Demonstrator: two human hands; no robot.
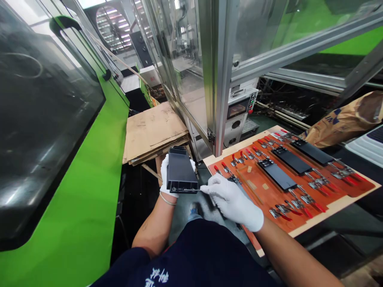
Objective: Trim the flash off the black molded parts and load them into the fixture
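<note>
My left hand (164, 175), in a white glove, grips a long black plastic housing (181, 166) from beneath and the side. The housing's near end shows open ribbed cells and faces me. At its lower right corner is my right hand (229, 195), also gloved in white, with the fingers pinched together. A thin line runs along the housing's near edge by those fingertips; whether it is a slim tool or part of the edge I cannot make out. Right of my hands, several flat black parts (277, 174) lie in an orange fixture board (257, 199).
Red-handled toggle clamps (308, 199) line the fixture board. Stacked cardboard sheets (155, 129) lie ahead. A green machine (89, 191) fills the left side. A metal-framed clear door (217, 79) stands ahead, with a control box (239, 115) behind it. A brown paper sack (344, 121) lies far right.
</note>
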